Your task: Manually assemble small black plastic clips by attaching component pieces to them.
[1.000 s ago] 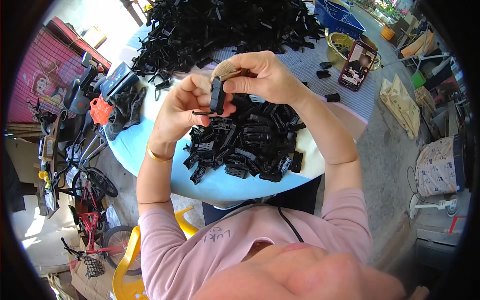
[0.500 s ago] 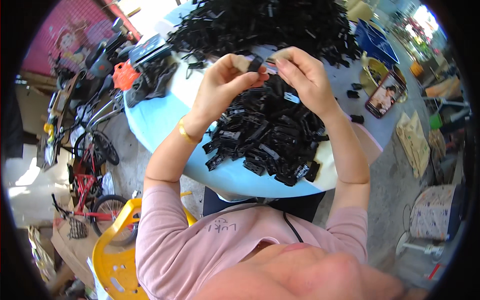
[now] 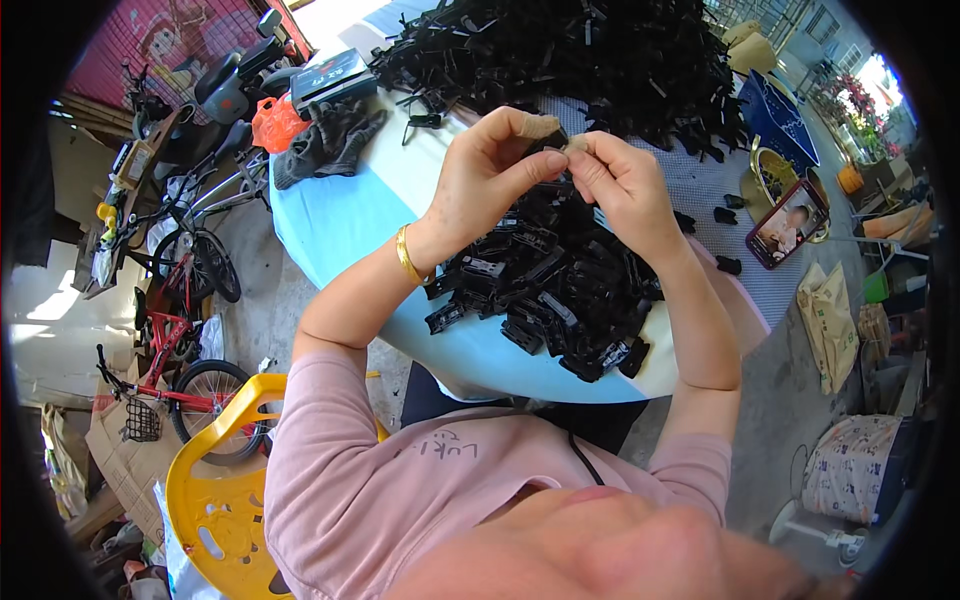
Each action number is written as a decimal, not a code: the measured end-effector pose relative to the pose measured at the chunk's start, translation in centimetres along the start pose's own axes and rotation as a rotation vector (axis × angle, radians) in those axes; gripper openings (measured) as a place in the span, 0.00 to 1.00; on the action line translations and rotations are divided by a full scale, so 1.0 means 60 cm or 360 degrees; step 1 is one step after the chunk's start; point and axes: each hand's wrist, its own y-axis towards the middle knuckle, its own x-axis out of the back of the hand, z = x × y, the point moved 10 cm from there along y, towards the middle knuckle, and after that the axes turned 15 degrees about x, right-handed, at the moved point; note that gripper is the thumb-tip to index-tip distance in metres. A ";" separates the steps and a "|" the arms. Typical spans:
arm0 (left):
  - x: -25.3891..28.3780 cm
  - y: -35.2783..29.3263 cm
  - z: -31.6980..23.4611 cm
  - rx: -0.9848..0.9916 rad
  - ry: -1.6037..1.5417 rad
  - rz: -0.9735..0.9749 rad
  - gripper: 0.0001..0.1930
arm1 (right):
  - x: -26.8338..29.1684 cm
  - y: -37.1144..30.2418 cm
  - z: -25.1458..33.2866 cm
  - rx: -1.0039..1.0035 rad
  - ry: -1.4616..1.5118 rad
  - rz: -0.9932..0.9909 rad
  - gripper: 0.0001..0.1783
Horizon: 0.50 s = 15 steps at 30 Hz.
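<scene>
Both my hands meet above the table, fingertips close together. My left hand (image 3: 492, 172) is closed on a small black piece (image 3: 549, 143), held between thumb and index finger. A beige wrap covers that index finger's tip. My right hand (image 3: 622, 185) pinches at the piece's right end; what lies between its fingertips is too small to make out. Beneath the hands lies a pile of black plastic parts (image 3: 545, 275), shaped like small clips or buckles. Beyond them rises a larger heap of loose black pieces (image 3: 570, 65), many of them strip-like.
A phone (image 3: 787, 224) leans at the table's right, by a yellow bowl (image 3: 765, 170) and a blue basket (image 3: 785, 120). Dark cloth (image 3: 330, 145), an orange bag (image 3: 277, 124) and a dark box (image 3: 330, 75) sit at the left. A yellow chair (image 3: 215, 500) stands near me.
My hands have come closer together, the right fingertips now meeting the black piece in the left. The whole view has shifted slightly.
</scene>
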 end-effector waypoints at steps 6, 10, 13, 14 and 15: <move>0.005 0.001 0.002 0.0023 0.0026 -0.0008 0.12 | 0.005 0.003 0.031 0.0345 -0.0330 -0.0077 0.07; 0.004 -0.006 -0.006 -0.0109 0.0014 -0.0031 0.10 | 0.005 0.001 0.042 0.0379 -0.0417 -0.0072 0.07; 0.002 -0.008 -0.012 -0.0121 0.0028 -0.0075 0.08 | 0.004 0.000 0.031 0.0209 -0.0315 -0.0010 0.08; 0.001 -0.009 -0.012 -0.0117 0.0028 -0.0070 0.08 | 0.001 0.000 0.023 0.0140 -0.0274 0.0036 0.09; 0.001 -0.007 -0.011 -0.0104 0.0064 -0.0074 0.08 | -0.001 0.000 0.014 0.0075 -0.0236 0.0080 0.10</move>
